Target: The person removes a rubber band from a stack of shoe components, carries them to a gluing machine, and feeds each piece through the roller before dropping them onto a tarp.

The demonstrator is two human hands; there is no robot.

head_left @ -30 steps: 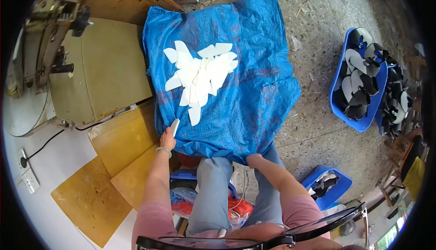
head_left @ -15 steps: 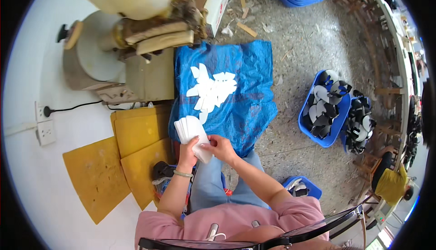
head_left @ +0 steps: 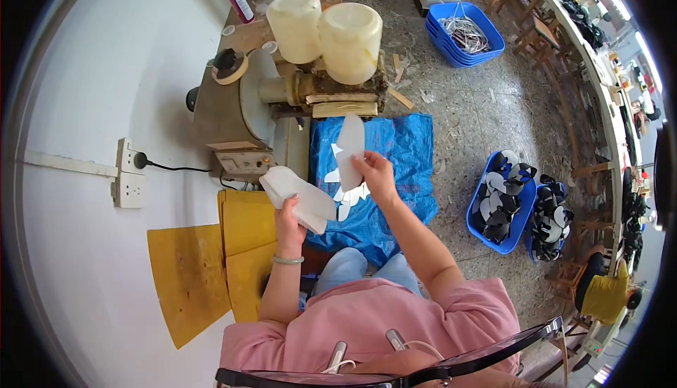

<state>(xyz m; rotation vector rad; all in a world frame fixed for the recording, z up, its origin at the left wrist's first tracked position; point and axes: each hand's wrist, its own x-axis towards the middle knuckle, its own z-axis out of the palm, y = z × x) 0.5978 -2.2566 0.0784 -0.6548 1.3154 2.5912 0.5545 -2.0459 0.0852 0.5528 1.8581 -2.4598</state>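
A thick stack of white curved cut pieces (head_left: 295, 192) is gripped in my left hand (head_left: 287, 223), its thumb lying across the top. In my right hand (head_left: 376, 175), a single white piece (head_left: 350, 142) with a rounded end is pinched and held upright, apart from the stack. This piece is just in front of the machine's front bars (head_left: 344, 108). Below it, more white pieces (head_left: 345, 208) lie scattered on a blue tarp (head_left: 409, 155), partly hidden by my right hand and the piece. The tarp spreads from the machine to my knees.
The machine (head_left: 229, 123) carries two cloudy plastic containers (head_left: 350, 42). Yellow-brown sheets (head_left: 187, 275) lean on the left wall. Blue baskets of black and white parts (head_left: 504, 243) stand on the floor to the right, stacked blue baskets (head_left: 462, 53) farther off. A person in yellow (head_left: 608, 296) sits far right.
My right hand has drawn one piece off the stack and raised it forward toward the machine. The left hand keeps the stack, now tilted differently. The view has shifted up, showing more of the machine.
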